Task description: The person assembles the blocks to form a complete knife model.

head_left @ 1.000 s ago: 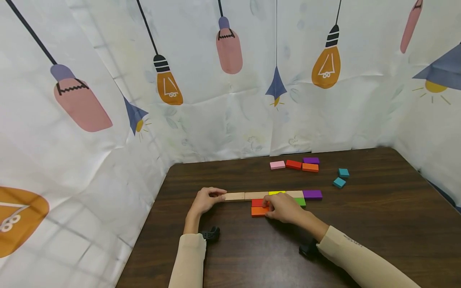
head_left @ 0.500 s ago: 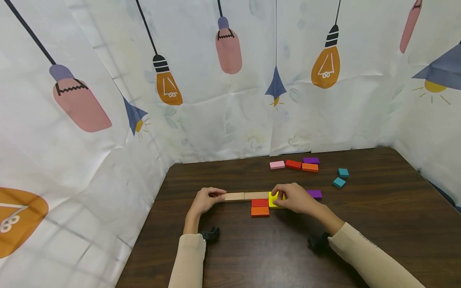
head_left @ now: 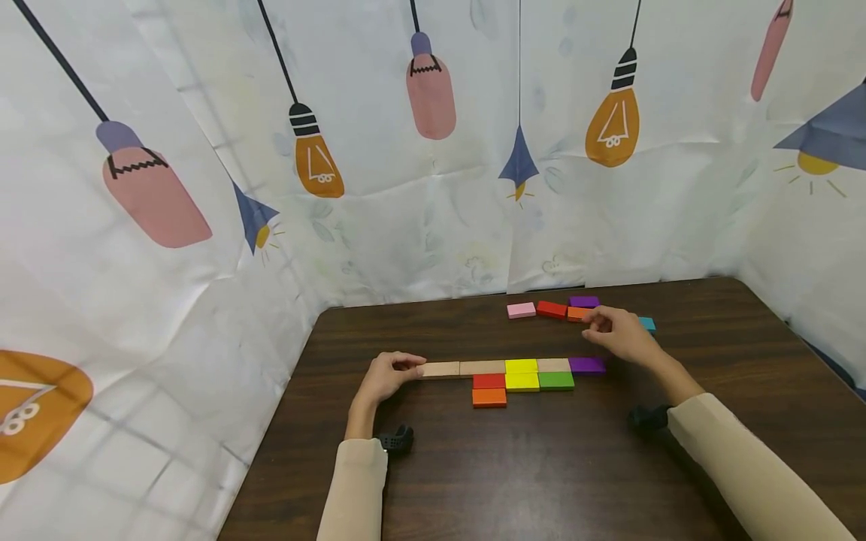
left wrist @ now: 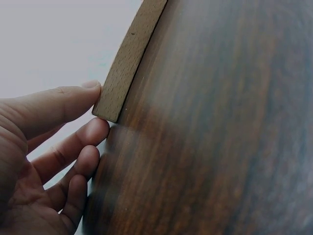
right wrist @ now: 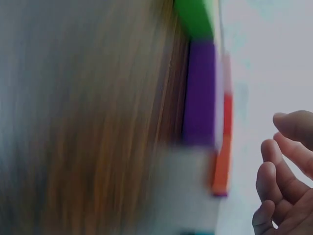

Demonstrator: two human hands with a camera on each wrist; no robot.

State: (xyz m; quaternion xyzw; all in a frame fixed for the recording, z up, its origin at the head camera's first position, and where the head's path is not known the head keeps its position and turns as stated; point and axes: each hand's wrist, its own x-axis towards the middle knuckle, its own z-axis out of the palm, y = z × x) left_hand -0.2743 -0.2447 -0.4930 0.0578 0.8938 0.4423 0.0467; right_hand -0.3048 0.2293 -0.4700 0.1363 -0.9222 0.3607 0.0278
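From the head camera I see my left hand at the left end of the pale wooden rectangular block, thumb and forefinger pinching it on the dark wood-grain desk. My right hand hovers by the far orange flat block, fingers loosely curled, holding nothing that I can make out. The left wrist view shows a thumb and a fingertip on the end of that wooden block, the grip closed on it. The right wrist view is blurred: relaxed fingers beside a purple block, not touching.
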